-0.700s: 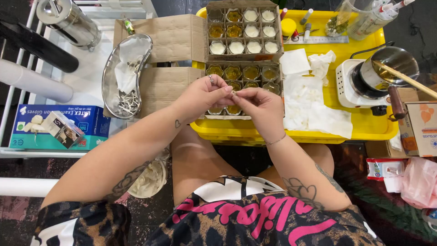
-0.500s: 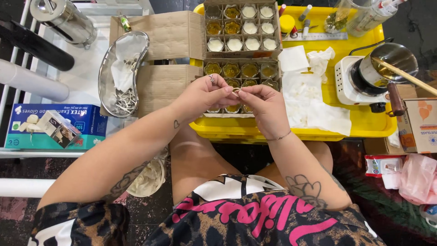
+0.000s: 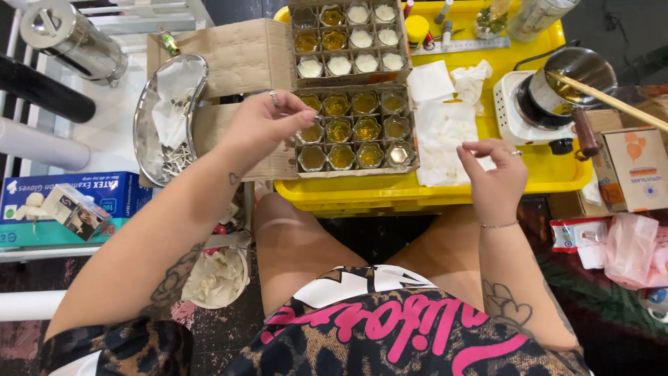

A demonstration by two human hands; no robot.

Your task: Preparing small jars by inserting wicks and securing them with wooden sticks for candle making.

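My left hand (image 3: 268, 125) hovers at the left edge of a cardboard box of small glass jars (image 3: 355, 129) filled with yellow wax. Its thumb and forefinger are pinched together over the nearest jars. My right hand (image 3: 494, 177) is raised over the front rim of the yellow tray (image 3: 487, 186), beside white paper towels (image 3: 445, 129). Its thumb and forefinger are also pinched. Anything held between either pair of fingertips is too small to make out. A second box of jars (image 3: 348, 35), some white and some yellow, lies behind the first.
A metal pot (image 3: 563, 83) sits on a small white hot plate at the right, with a wooden stick (image 3: 612, 101) in it. To the left are a metal kidney dish (image 3: 156, 132) with tissue and small metal bits, a glove box (image 3: 118, 195) and a steel canister (image 3: 69, 35).
My hands were joined over the front jars. They have parted: the left stays by the box's left side, and the right has swung out to the right over the paper towels.
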